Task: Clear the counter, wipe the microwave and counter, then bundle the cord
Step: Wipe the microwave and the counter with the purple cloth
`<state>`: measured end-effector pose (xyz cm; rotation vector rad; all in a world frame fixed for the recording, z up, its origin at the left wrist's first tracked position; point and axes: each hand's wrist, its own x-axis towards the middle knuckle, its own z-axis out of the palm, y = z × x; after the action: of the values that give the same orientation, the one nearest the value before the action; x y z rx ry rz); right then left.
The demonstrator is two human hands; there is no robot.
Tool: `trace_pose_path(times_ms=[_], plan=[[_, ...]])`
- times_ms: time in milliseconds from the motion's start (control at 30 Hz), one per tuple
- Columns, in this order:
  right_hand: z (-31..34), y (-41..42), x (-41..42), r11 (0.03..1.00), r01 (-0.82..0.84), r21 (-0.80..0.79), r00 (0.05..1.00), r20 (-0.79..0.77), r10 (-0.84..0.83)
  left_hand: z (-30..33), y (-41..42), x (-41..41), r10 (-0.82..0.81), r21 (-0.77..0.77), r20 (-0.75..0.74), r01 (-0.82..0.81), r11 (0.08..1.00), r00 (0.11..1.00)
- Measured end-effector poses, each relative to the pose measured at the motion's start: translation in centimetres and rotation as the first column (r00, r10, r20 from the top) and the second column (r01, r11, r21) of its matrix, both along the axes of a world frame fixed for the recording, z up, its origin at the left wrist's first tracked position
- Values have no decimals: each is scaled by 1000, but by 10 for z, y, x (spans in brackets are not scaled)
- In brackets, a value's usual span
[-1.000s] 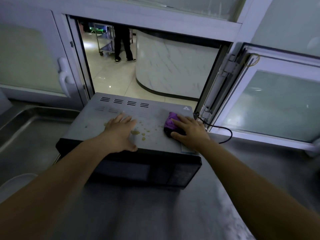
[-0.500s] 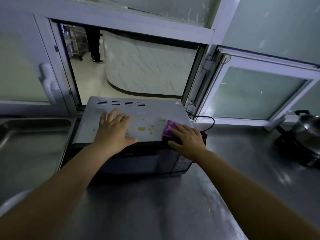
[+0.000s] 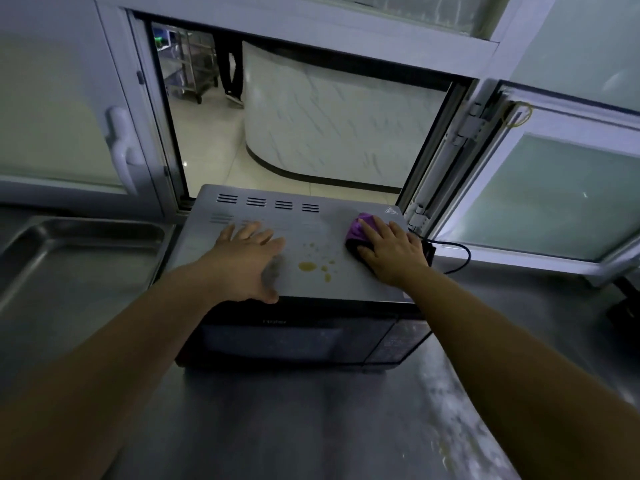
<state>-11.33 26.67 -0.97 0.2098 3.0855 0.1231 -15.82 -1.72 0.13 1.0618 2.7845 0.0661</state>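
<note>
Microwave stands on the steel counter, its dark door facing the near side and its far edge close to an open window hatch; its grey top carries a group of yellow-brown spots near the middle, with vent slots in a row at the far side. Left hand lies flat on the left part of the top, fingers straight and a little spread, thumb near the front edge; it holds nothing. Right hand rests on a purple cloth at the far right part of the top; the fingers lie over the cloth and press it down, and I cannot tell if they curl round it. The cloth is just right of the spots and does not touch them; its near part looks dark. Black cord comes out behind the right hand and makes a loop on the counter, at the right of the microwave, near the white window frame. Steel sink is at the left of the microwave. Through the hatch a pale floor and a curved white marble-like wall show; far off, a person's legs stand beside a metal trolley.
</note>
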Motion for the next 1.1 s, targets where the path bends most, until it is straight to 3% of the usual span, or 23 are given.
trace_pose_path(times_ms=[200, 500, 833, 1100], plan=[[-3, 17, -52, 998, -64, -9, 998, -28, 64, 4, 9, -13, 42, -76, 123, -33, 997, 992], [-11, 24, -114, 980, -197, 11, 978, -66, 197, 6, 14, -12, 118, -88, 162, -104, 991, 980], [-7, 8, -83, 954, -300, -31, 953, -52, 298, 9, 15, -4, 184, -105, 146, -169, 980, 972], [-6, -14, -34, 948, -314, -47, 949, -10, 314, -1, 8, 2, 184, -5, 89, -184, 983, 979]])
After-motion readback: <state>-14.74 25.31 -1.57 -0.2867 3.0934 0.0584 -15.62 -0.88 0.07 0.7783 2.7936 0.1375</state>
